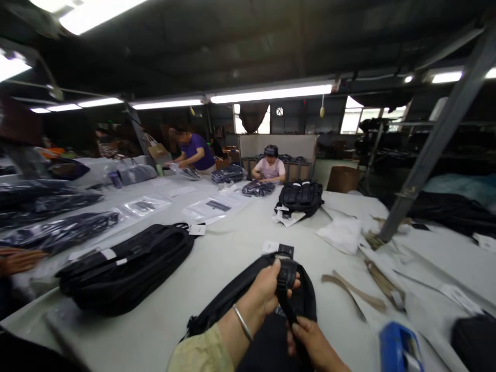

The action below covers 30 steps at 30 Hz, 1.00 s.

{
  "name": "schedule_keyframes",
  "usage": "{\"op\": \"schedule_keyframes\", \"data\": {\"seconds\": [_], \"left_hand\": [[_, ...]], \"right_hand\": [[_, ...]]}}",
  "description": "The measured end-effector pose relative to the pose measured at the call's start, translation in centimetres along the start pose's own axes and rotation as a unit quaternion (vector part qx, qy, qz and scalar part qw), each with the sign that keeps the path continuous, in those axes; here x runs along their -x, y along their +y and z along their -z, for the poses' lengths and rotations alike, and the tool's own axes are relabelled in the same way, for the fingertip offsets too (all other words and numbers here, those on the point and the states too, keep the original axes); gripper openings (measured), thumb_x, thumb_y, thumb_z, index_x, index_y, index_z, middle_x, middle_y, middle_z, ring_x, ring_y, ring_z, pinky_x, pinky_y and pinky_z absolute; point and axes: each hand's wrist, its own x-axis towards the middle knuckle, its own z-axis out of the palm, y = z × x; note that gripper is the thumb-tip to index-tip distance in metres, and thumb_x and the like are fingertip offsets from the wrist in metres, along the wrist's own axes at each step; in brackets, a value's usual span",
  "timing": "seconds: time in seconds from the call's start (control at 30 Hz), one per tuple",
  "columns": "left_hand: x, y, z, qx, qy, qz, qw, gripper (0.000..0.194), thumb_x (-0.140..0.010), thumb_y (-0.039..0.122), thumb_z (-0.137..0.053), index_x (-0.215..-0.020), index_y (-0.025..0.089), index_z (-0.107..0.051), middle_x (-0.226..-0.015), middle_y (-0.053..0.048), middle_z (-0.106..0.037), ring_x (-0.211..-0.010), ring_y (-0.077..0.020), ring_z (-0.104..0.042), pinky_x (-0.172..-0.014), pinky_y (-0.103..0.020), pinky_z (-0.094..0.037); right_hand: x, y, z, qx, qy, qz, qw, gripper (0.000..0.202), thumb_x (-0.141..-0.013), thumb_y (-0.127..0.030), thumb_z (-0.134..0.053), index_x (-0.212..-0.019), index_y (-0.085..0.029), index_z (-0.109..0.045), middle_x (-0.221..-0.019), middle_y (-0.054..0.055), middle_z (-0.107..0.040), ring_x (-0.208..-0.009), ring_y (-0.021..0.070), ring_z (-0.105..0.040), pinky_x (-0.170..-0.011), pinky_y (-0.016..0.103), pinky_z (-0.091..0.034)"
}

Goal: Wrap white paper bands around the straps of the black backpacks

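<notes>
Left hand [267, 285] clamped on black strap [285, 306]; right hand [313, 337] clamped on it, nearer the body. Black bag [265, 345] lies beneath both hands on the tabletop [155, 333].

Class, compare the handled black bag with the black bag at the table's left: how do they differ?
The handled bag has its strap held by the left hand and right hand; no hand touches the left bag. A white tag and dark tag show at the handled bag's far end; the left bag has a white tag there. Both are black, on the pale table.
</notes>
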Motion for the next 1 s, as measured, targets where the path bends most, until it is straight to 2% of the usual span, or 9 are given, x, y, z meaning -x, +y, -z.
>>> {"op": "schedule_keyframes", "data": {"seconds": [0.13, 0.23, 0.37, 0.5, 0.6, 0.73, 0.83, 0.9, 1.0], "left_hand": [[1.8, -3.1, 2.1, -0.024, 0.02, 0.025, 0.999, 0.015, -0.085, 0.025, -0.063, -0.079, 0.012, -0.059, -0.069, -0.008, -0.068, -0.061, -0.0176, -0.066, -0.058, -0.028, -0.054], [3.7, -7.1, 4.0, -0.021, 0.027, 0.102, 0.994, 0.013, -0.084, 0.024, -0.065, -0.081, 0.013, -0.058, -0.068, -0.007, -0.068, -0.063, -0.0178, -0.066, -0.062, -0.032, -0.056], [5.7, -12.4, 6.3, -0.035, 0.063, 0.19, 0.979, 0.016, -0.086, 0.03, -0.064, -0.086, 0.015, -0.058, -0.075, -0.008, -0.071, -0.066, -0.0177, -0.068, -0.055, -0.026, -0.053], [5.8, -14.0, 8.0, -0.052, 0.041, 0.233, 0.97, 0.023, -0.079, 0.035, -0.072, -0.084, 0.017, -0.059, -0.077, -0.006, -0.073, -0.067, -0.0182, -0.07, -0.054, -0.025, -0.053], [4.1, -12.7, 8.3, -0.021, 0.02, 0.283, 0.959, 0.026, -0.073, 0.033, -0.078, -0.085, 0.016, -0.062, -0.081, -0.009, -0.075, -0.08, -0.026, -0.073, -0.066, -0.033, -0.059], [1.0, -11.3, 7.1, 0.023, 0.008, 0.29, 0.957, 0.033, -0.073, 0.028, -0.077, -0.098, 0.011, -0.065, -0.083, -0.014, -0.076, -0.09, -0.0331, -0.072, -0.077, -0.041, -0.061], [-0.7, -11.9, 6.6, -0.002, 0.011, 0.266, 0.964, 0.042, -0.07, 0.024, -0.079, -0.107, 0.011, -0.063, -0.083, -0.013, -0.076, -0.092, -0.0337, -0.072, -0.079, -0.043, -0.061], [-1.4, -12.9, 7.3, -0.025, 0.022, 0.262, 0.964, 0.048, -0.069, 0.023, -0.08, -0.112, 0.013, -0.062, -0.084, -0.012, -0.076, -0.092, -0.0343, -0.072, -0.079, -0.045, -0.061], [-1.9, -14.1, 9.4, -0.074, 0.053, 0.259, 0.962, 0.054, -0.065, 0.021, -0.082, -0.115, 0.013, -0.061, -0.086, -0.013, -0.076, -0.092, -0.0358, -0.071, -0.078, -0.044, -0.062]], "right_hand": [[-0.8, -1.4, 1.8, 0.199, 0.105, 0.044, 0.973, 0.025, -0.079, -0.037, -0.055, -0.069, -0.018, -0.066, -0.072, 0.007, -0.068, -0.074, 0.023, -0.064, -0.074, 0.037, -0.048], [-1.9, -1.7, 2.8, 0.367, 0.171, 0.059, 0.912, 0.018, -0.076, -0.021, -0.053, -0.08, -0.018, -0.07, -0.086, 0.008, -0.07, -0.087, 0.0231, -0.063, -0.083, 0.036, -0.046], [-2.0, -0.7, 2.0, 0.499, 0.229, 0.112, 0.828, 0.036, -0.077, -0.015, -0.053, -0.111, -0.015, -0.064, -0.101, 0.013, -0.067, -0.095, 0.0246, -0.059, -0.085, 0.037, -0.043], [-2.0, -0.2, 1.8, 0.579, 0.147, 0.255, 0.76, 0.037, -0.083, -0.014, -0.05, -0.118, -0.018, -0.06, -0.116, 0.014, -0.063, -0.11, 0.0242, -0.053, -0.094, 0.04, -0.036], [-2.2, -0.5, 2.2, 0.601, 0.049, 0.267, 0.752, 0.022, -0.082, -0.014, -0.052, -0.1, -0.018, -0.064, -0.101, 0.009, -0.069, -0.096, 0.0196, -0.058, -0.088, 0.037, -0.035], [-2.1, -0.5, 2.1, 0.604, 0.038, 0.254, 0.755, 0.017, -0.083, -0.022, -0.056, -0.097, -0.017, -0.062, -0.098, 0.007, -0.07, -0.095, 0.0196, -0.059, -0.085, 0.037, -0.035], [-2.0, -0.3, 2.9, 0.593, 0.03, 0.262, 0.761, 0.025, -0.084, -0.022, -0.055, -0.108, -0.018, -0.06, -0.111, 0.008, -0.069, -0.105, 0.0198, -0.058, -0.083, 0.035, -0.037], [-2.2, -0.3, 5.0, 0.586, 0.005, 0.271, 0.763, 0.034, -0.084, -0.024, -0.056, -0.118, -0.021, -0.058, -0.124, 0.007, -0.064, -0.113, 0.0198, -0.055, -0.086, 0.035, -0.038], [-3.3, -0.2, 11.0, 0.59, 0.036, 0.212, 0.779, 0.035, -0.083, -0.027, -0.061, -0.117, -0.022, -0.061, -0.126, 0.007, -0.063, -0.113, 0.0212, -0.056, -0.092, 0.035, -0.04]]}}
